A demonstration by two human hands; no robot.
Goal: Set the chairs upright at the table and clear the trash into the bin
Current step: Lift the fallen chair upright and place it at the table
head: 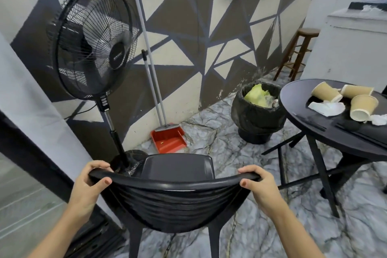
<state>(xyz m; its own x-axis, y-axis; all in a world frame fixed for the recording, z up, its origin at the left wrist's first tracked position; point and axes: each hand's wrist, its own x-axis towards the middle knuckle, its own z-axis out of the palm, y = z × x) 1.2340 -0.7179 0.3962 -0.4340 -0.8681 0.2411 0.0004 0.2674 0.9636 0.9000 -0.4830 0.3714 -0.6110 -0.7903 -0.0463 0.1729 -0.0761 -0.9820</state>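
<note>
Both hands clamp the curved top rail of a black plastic chair (176, 201) at six o'clock: the left hand (89, 186) grips the rail's left end, the right hand (258, 184) its right end, fingers curled over the front and thumbs pressed on the near side. This chair stands upright on the marbled floor (261, 232), its seat facing away from the camera.

At ten o'clock a black pedestal fan (92, 42) stands against the patterned wall, its base just beyond the chair seat. At three o'clock the round black counter (326, 132) carries the trash: three tan paper cups (363, 107) lying on their sides and crumpled white napkins (327, 108) touching them. Between counter and wall, at one o'clock, sits the black-lined bin (258, 115) (already holding something pale green). At twelve o'clock a red dustpan (168, 139) rests on the floor with its long handle leaned on the wall. A wooden stool (297, 52) stands in the far corner at two o'clock.
</note>
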